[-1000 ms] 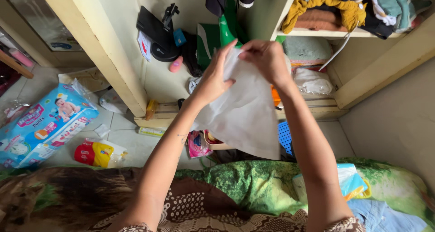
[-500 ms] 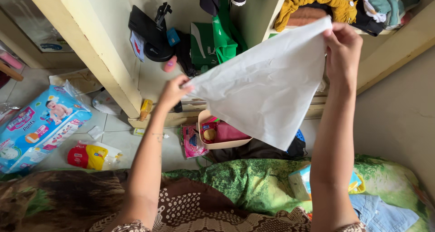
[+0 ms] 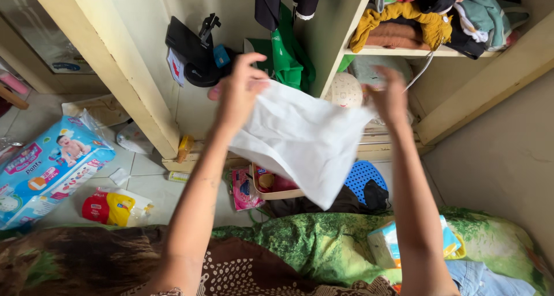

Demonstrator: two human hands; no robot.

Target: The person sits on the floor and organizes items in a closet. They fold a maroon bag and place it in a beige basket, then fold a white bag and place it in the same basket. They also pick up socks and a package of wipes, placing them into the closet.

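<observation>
Cloth [image 3: 300,140] held up between both hands, basket [image 3: 276,186] on floor beneath (partly hidden), nappy pack [image 3: 46,166] far left

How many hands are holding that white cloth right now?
2. The left hand pinches the white cloth at its upper left corner, in front of the open wardrobe. The right hand holds the upper right corner; it is blurred, so its grip is unclear.
</observation>
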